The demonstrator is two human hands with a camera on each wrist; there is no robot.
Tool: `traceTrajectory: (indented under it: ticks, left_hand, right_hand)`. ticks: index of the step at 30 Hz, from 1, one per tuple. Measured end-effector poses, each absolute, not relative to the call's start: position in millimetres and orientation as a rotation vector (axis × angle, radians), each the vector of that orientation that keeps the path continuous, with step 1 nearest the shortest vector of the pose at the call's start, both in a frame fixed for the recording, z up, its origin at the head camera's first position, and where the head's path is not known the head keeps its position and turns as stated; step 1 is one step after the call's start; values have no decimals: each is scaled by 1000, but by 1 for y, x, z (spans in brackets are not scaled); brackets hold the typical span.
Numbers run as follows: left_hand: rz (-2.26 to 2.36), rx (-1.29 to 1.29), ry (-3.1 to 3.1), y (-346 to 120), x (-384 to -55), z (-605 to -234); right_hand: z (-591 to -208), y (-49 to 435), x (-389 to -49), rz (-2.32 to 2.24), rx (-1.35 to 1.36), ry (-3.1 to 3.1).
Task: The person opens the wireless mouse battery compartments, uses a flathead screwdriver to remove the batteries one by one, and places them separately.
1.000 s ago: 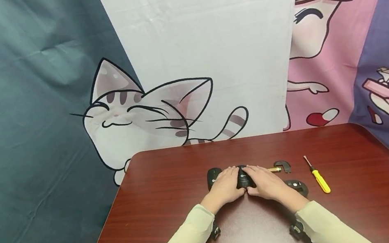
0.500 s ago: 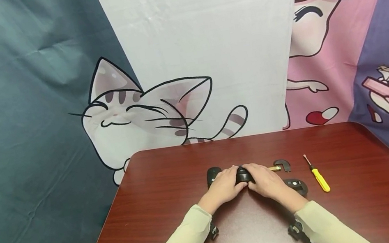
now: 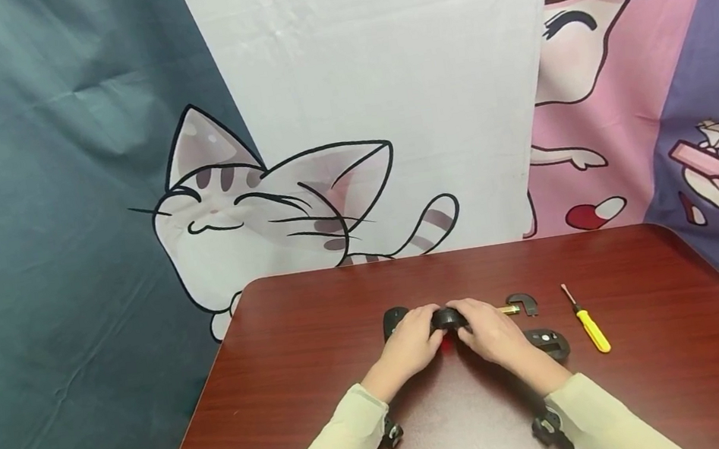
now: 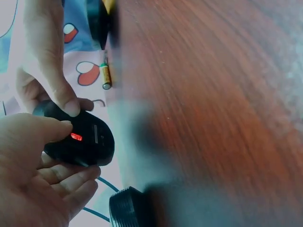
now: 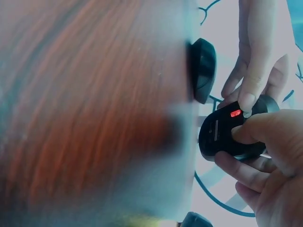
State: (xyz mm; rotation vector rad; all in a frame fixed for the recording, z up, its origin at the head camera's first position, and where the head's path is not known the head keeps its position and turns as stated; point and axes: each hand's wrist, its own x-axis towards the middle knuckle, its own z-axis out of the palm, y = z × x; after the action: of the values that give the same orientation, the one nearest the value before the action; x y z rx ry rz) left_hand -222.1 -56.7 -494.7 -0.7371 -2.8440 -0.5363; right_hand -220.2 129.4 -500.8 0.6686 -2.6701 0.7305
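Observation:
Both hands grip a black computer mouse (image 3: 449,318) in the middle of the table, and its underside is tilted toward me. A red light glows from the sensor window in that underside in both wrist views. My left hand (image 3: 410,341) holds the left side, its thumb pressed on the underside of the mouse (image 4: 100,142) and its fingers beneath. My right hand (image 3: 490,330) holds the other side, with its thumb likewise on the underside near the lit window. A red glow falls on the table (image 3: 451,373) just below the mouse.
Left of the hands lies another black mouse (image 3: 392,320). To the right are a gold battery (image 3: 511,310), a curved black cover (image 3: 524,302) and a dark oval mouse-like piece (image 3: 550,344). Farther right lies a yellow-handled screwdriver (image 3: 590,326).
The mouse has been tilted up off its flat pose, so its underside faces me. The thumbs have come up onto it, and a red glow now shows on the table.

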Motion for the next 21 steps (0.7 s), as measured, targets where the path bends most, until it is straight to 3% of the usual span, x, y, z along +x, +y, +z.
traceTrajectory:
  ticks: [21]
  left_hand:
    - [-1283,-730,-2663,-69,-191,-460]
  right_hand:
    - [-467,134,-185,1103,644,-2455]
